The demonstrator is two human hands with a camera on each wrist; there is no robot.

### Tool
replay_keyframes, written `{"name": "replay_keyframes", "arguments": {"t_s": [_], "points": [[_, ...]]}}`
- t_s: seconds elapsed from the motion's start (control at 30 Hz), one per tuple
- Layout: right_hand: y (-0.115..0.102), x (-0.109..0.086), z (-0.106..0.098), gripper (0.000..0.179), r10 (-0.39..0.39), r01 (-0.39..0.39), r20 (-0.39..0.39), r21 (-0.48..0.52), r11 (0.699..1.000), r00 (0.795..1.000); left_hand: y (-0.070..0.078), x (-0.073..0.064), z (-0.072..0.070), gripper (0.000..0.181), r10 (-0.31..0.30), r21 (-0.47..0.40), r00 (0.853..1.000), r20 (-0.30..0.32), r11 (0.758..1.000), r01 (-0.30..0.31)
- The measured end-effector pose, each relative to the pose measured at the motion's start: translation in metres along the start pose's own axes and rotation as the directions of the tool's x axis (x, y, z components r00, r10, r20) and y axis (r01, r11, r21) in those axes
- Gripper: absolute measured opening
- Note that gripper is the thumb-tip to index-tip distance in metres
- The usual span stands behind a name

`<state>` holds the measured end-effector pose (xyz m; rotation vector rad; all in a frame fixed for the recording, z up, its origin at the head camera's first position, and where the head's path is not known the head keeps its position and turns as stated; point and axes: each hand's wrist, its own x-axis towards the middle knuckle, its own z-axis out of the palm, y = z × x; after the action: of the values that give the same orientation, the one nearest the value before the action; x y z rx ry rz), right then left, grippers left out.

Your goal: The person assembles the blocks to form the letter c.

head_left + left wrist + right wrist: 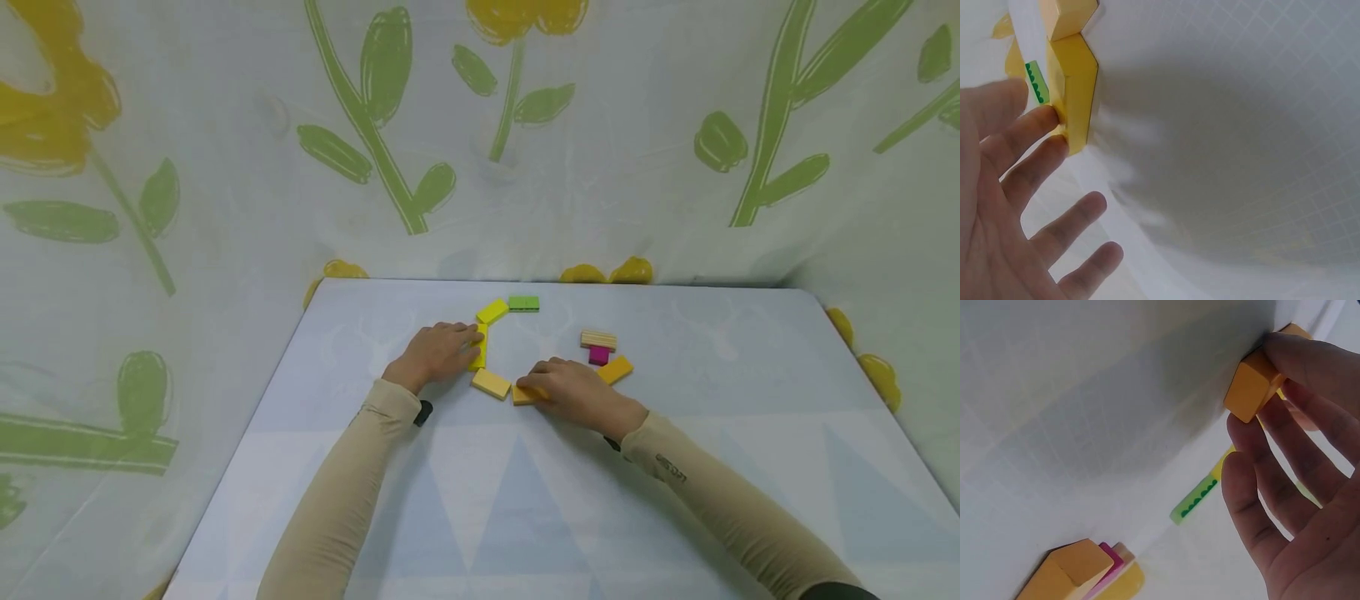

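Note:
My left hand (438,354) has its fairly straight fingertips against a yellow block (482,346); in the left wrist view the ring and little fingers are spread apart from it. With thumb on one side and fingers on the other, my right hand (573,390) pinches an orange block (1252,387) on the table. Between the hands lies a pale yellow-orange block (491,384), its corner close to the pinched one. Beyond the left fingers, a brighter yellow block (492,312) and a green block (524,304) carry on the curved row.
Right of the row, another orange block (616,369) lies beside a magenta block (598,356) and a natural wood block (598,339). The white patterned table (517,517) ends at a back edge, with flower-printed fabric (540,200) behind it.

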<state>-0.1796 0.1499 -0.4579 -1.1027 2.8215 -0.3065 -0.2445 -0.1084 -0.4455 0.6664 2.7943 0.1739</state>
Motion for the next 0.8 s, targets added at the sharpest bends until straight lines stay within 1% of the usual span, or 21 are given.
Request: {"name": "replay_keyframes", "arguments": {"t_s": [0.43, 0.63, 0.8], "points": [[0.0003, 0.0018, -0.0009, 0.042, -0.018, 0.018, -0.007, 0.007, 1.000, 1.000, 0.0027, 0.0001, -0.0010, 0.044, -0.009, 0.012, 1.000, 0.000, 1.000, 0.009], [0.0016, 0.0026, 0.0018, 0.042, -0.024, 0.024, -0.021, -0.001, 1.000, 0.999, 0.0015, -0.0001, -0.0003, 0.043, 0.013, 0.029, 1.000, -0.019, 0.999, -0.012], [0.0012, 0.0021, 0.0028, 0.042, -0.011, 0.011, -0.018, 0.003, 1.000, 1.000, 0.0007, -0.0007, -0.0002, 0.043, 0.027, 0.037, 0.999, -0.026, 0.999, -0.026]]}}
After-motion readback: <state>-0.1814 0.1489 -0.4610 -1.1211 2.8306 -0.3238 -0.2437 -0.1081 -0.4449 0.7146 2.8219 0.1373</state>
